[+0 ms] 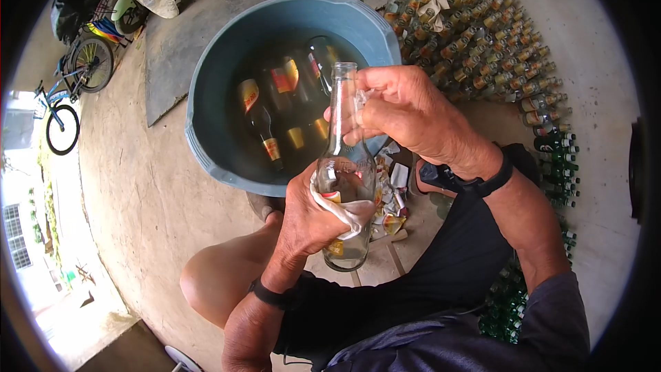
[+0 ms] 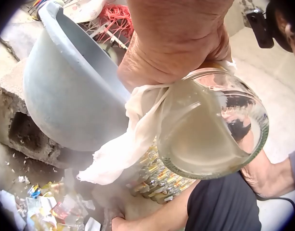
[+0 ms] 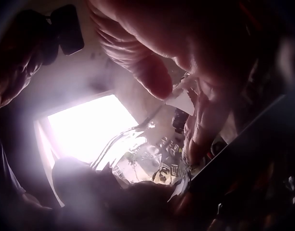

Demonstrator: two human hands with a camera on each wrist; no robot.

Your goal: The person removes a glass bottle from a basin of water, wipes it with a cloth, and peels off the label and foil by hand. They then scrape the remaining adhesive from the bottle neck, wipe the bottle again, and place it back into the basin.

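Note:
My left hand [image 1: 303,217] grips the lower body of a clear glass bottle [image 1: 348,172], with a white cloth [image 1: 357,215] wrapped between palm and glass. The bottle stands tilted, neck toward the tub. Yellow and red label bits [image 1: 335,246] show near its base. Beside the neck, my right hand [image 1: 410,117] pinches a small whitish scrap [image 3: 182,101] between thumb and fingers. From the left wrist view, the round bottle base [image 2: 205,134] faces the camera, and a loose end of the cloth hangs down.
A large blue tub [image 1: 206,117] of murky water holds several labelled bottles [image 1: 249,94]; a concrete block [image 2: 27,120] sits beneath it. Torn labels [image 1: 391,200] litter the floor. Crowded clear bottles [image 1: 475,41] and green bottles [image 1: 558,165] line the right side. Bicycles [image 1: 89,65] stand far left.

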